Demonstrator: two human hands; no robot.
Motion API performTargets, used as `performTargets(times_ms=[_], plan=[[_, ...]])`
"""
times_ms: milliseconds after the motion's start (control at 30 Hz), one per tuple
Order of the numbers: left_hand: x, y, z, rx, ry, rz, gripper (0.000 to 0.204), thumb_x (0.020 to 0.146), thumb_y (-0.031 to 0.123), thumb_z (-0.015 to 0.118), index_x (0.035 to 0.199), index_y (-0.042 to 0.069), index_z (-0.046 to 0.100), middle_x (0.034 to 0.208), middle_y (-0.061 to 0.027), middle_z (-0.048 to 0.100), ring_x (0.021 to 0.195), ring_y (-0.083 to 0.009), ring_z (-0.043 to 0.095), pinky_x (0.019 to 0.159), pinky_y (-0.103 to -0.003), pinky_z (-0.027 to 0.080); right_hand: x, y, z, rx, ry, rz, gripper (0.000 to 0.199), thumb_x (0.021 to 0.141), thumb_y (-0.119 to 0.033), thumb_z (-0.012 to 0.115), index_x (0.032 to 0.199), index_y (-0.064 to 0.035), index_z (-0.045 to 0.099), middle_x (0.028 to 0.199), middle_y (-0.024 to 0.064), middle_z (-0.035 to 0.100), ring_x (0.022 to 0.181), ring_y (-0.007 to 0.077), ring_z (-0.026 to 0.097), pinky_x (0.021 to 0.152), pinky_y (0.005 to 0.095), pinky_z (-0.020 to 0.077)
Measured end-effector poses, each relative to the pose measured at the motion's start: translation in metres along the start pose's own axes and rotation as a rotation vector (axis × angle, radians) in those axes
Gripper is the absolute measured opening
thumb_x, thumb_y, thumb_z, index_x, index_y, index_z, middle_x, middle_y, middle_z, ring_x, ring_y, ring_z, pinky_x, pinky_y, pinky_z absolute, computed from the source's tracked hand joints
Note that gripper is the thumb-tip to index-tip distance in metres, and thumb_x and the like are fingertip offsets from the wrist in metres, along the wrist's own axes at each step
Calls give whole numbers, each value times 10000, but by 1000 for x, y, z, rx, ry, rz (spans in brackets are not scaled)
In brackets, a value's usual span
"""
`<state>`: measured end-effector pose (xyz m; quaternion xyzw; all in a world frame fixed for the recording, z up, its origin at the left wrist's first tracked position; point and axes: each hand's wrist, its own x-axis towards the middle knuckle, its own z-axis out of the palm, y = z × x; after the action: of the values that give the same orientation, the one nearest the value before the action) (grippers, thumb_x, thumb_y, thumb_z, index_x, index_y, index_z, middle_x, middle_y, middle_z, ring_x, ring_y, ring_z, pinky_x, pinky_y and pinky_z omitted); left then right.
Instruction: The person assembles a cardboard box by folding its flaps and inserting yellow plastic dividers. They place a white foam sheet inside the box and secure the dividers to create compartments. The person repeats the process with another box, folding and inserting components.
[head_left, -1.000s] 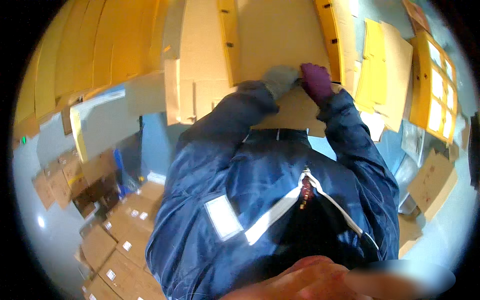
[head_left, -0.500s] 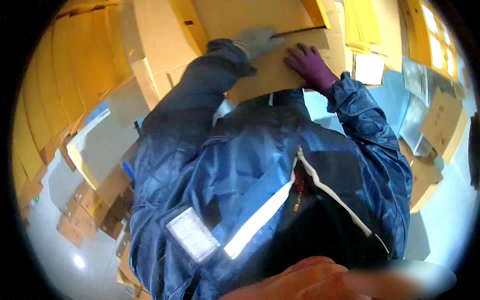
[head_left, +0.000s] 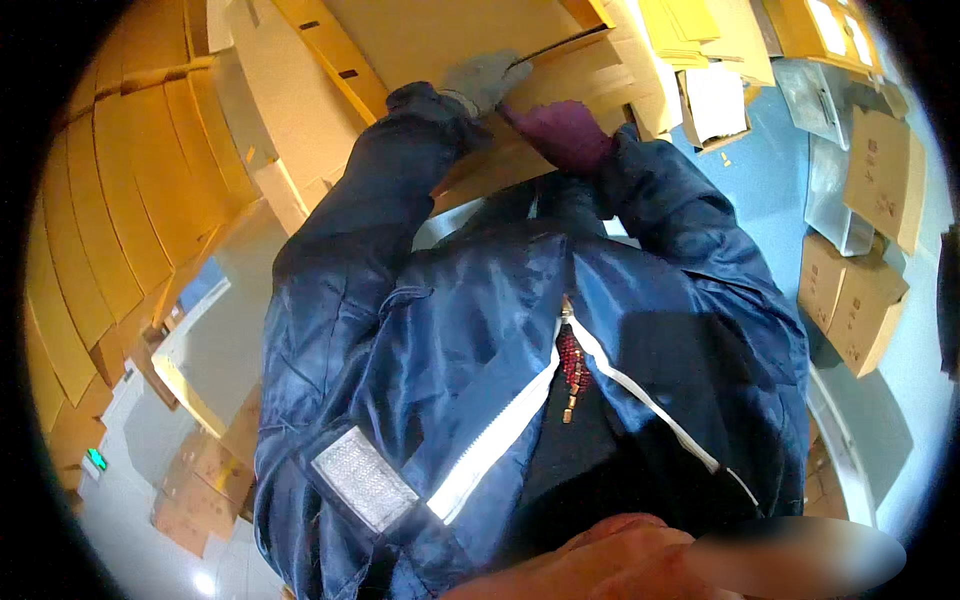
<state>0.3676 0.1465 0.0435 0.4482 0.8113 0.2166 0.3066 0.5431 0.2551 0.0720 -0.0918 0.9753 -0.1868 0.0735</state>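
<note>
A brown cardboard box lies in front of me at the top of the view, with a dark slit along its inner edge. My left hand, in a grey glove, is at this edge; its fingers are blurred. My right hand, in a purple glove, reaches left across the cardboard close below the left hand. Motion smears its fingers, and whether it grips anything does not show. Both dark blue sleeves come up from below.
Tall yellow-brown cartons stand in a row on the left. Flat yellow sheets and an open carton with white paper are at upper right. Clear plastic bins and brown cartons stand on the blue floor at right.
My right hand has moved left across the cardboard toward my left hand, and its spread fingers are now blurred. The left hand has shifted slightly left in the picture, as has the whole view.
</note>
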Motion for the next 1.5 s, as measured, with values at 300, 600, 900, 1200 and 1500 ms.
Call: performTargets(times_ms=[300, 600, 900, 1200, 1500], plan=[[3, -1, 3, 61, 56, 26, 504, 979, 517, 469, 1112, 64, 645, 1099, -213, 658, 1022, -409, 615, 894, -477, 480, -22, 8, 35, 44, 125, -48, 446, 868, -159, 597, 1311, -117, 567, 1027, 146, 640, 987, 355, 624, 831, 471, 514], [2, 5, -4, 90, 4, -39, 535, 984, 547, 453, 1169, 73, 619, 1131, -206, 658, 1059, -413, 615, 913, -489, 482, 5, 51, 54, 673, 79, 149, 305, 861, -174, 669, 1126, -28, 631, 1061, 147, 636, 1011, 340, 622, 904, 435, 501], [7, -2, 1, 79, 30, -18, 511, 976, 523, 474, 1131, 66, 643, 1090, -211, 672, 1014, -419, 628, 890, -500, 482, -7, -30, 39, 27, 163, 35, 550, 793, -136, 648, 1327, -65, 534, 1248, 148, 599, 1121, 343, 594, 933, 477, 480], [1, 16, -8, 55, -20, -59, 488, 998, 491, 457, 1096, 37, 608, 1075, -240, 652, 1025, -434, 609, 877, -487, 477, 35, -52, 135, 445, 91, 206, 314, 800, -220, 639, 1089, -100, 648, 984, 162, 663, 937, 353, 633, 819, 505, 473], [7, -2, 2, 383, 43, 287, 417, 995, 387, 483, 1124, 17, 625, 1144, -198, 653, 1004, -397, 624, 884, -474, 486, -18, 25, 18, 7, 19, 111, 139, 775, -186, 676, 861, -78, 694, 874, 141, 665, 844, 354, 667, 699, 485, 518]])
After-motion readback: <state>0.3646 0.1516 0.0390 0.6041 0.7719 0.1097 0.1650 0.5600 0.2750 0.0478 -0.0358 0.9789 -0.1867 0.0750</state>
